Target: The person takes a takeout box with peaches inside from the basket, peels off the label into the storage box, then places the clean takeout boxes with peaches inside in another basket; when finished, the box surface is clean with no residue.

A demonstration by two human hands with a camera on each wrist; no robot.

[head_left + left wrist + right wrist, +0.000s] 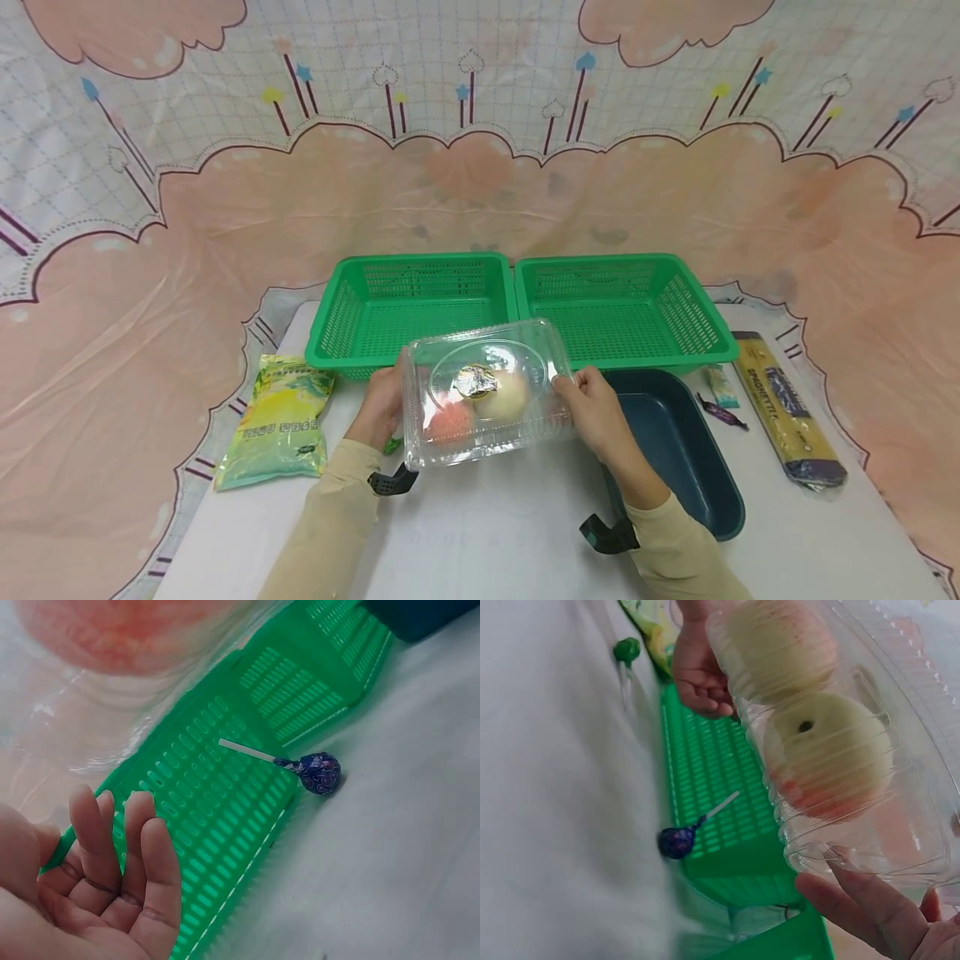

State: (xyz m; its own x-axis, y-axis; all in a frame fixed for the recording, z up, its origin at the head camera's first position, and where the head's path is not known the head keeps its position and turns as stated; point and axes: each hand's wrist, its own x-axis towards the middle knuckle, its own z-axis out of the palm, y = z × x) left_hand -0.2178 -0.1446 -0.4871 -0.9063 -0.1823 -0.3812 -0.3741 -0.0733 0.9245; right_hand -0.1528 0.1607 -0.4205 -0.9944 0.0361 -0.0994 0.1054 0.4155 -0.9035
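A clear plastic clamshell box (pixel 480 350) with a dark and gold sticker is held tilted above the table by both hands. Inside lie two pale peaches (pixel 829 761) with reddish patches. My left hand (pixel 381 404) grips the box's left side; in the left wrist view its fingers bend loosely beside it, the thumb mostly hidden. On the opposite side my right hand (pixel 596 412) pinches the edge, thumb on top and fingers underneath. Below the box, a purple-wrapped lollipop (pixel 319 774) rests on the table by the basket. Farther left is a green-wrapped lollipop (pixel 627 651).
Two green baskets, left (pixel 405 325) and right (pixel 622 325), stand side by side at the back. A dark blue tray (pixel 678 450) sits near my right arm. At right lie a spaghetti pack (pixel 787 408), a small packet (pixel 722 387) and a purple-wrapped sweet (pixel 722 412); a yellow-green bag (pixel 281 425) lies left.
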